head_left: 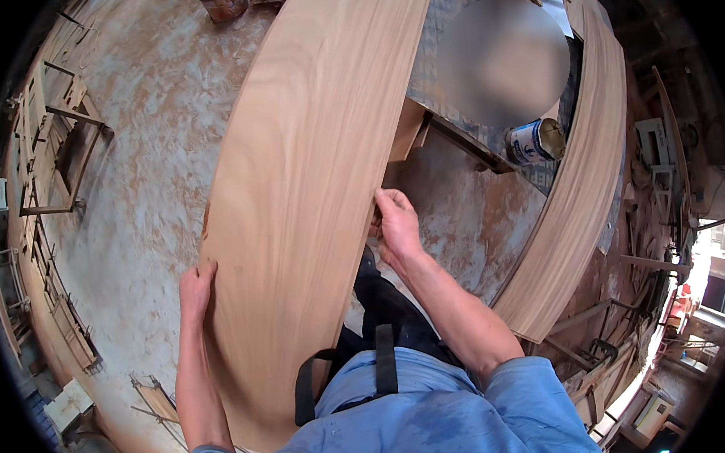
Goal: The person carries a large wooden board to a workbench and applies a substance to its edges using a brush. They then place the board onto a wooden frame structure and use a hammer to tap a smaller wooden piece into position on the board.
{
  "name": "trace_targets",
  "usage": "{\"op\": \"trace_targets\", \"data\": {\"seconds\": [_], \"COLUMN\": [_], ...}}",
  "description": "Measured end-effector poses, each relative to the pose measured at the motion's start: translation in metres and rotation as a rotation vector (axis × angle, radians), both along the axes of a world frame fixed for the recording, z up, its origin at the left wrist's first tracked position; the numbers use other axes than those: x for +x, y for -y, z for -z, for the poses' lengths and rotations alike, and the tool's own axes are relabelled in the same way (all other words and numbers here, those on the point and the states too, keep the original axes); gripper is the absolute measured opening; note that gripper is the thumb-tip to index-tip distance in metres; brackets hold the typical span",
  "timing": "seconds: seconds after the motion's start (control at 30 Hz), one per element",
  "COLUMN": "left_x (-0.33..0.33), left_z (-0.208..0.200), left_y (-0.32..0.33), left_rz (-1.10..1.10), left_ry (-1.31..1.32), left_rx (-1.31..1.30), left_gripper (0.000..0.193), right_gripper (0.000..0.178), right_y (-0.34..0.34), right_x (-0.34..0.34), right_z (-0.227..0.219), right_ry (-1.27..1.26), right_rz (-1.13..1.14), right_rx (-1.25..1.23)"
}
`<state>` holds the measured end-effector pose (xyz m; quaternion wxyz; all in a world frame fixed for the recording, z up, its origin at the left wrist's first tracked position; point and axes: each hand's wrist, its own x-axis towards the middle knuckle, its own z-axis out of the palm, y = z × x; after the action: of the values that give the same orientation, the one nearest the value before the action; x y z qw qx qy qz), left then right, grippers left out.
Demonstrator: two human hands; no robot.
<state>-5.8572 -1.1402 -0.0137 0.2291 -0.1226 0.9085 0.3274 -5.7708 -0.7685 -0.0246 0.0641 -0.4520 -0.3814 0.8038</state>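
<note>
A long, wide wooden board (301, 148) with pale brown grain stretches away in front of me, its near end beside my body. My left hand (196, 288) grips the board's left edge, thumb on top and the other fingers hidden beneath. Farther along, my right hand (397, 225) pinches the right edge between thumb and curled fingers. The board's underside is out of sight.
On the right, a second long wooden board (585, 170) lies beside an open tin can (536, 142) on a covered bench (433, 79). A blurred patch hides part of that bench. A metal-framed stand (61, 115) is far left; a dark bucket (224, 2) stands on the stained floor (153, 147).
</note>
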Motion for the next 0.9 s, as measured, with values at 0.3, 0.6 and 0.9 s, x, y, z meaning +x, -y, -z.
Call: {"op": "trace_targets", "data": {"seconds": [0.3,0.6,0.9], "left_x": [-0.015,-0.015,-0.017], "left_z": [0.066,0.067,0.061], "left_y": [0.001,-0.014,-0.020], "left_rz": [0.033,-0.136,-0.213], "left_ry": [0.110,0.280,0.296], "left_rx": [0.042,0.257,0.286], "left_gripper": [0.065,0.064,0.055], "right_gripper": [0.022,0.024,0.024], "right_y": [-0.051,-0.054,-0.035], "right_x": [0.064,0.119,0.101], "right_z": [-0.026,-0.082,-0.067], "right_ry": [-0.057,-0.267,-0.389], "right_rz": [-0.063,-0.337,-0.478], "right_rx": [0.410,0.875,1.039]}}
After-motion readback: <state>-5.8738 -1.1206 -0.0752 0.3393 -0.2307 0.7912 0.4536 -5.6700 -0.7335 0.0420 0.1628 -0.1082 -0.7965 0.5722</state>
